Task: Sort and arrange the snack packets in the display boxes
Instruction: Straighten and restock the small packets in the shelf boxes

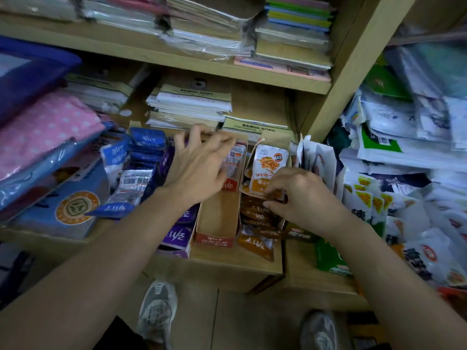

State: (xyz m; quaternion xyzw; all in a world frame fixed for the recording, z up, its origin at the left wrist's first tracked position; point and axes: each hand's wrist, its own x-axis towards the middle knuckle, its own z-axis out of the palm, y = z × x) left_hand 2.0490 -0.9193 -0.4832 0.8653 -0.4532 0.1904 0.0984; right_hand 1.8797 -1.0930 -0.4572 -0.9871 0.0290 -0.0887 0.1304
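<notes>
Head view shows the job partway: the right hand (pixel 300 195) pinches the top of the orange packets (pixel 260 213), which lie in a row just right of the red box (pixel 217 221), with one packet (pixel 269 170) upright at the back. The left hand (pixel 199 168) reaches over the red box's far wall, fingers spread and bent (whether it grips the wall I cannot tell). That box is nearly bare. Purple packets (pixel 177 236) sit fairly neatly, while blue packets (pixel 131 173) lie tumbled at left and white packets (pixel 316 160) crowd the counter (pixel 252 263) at right, so I judge most sorting is left
</notes>
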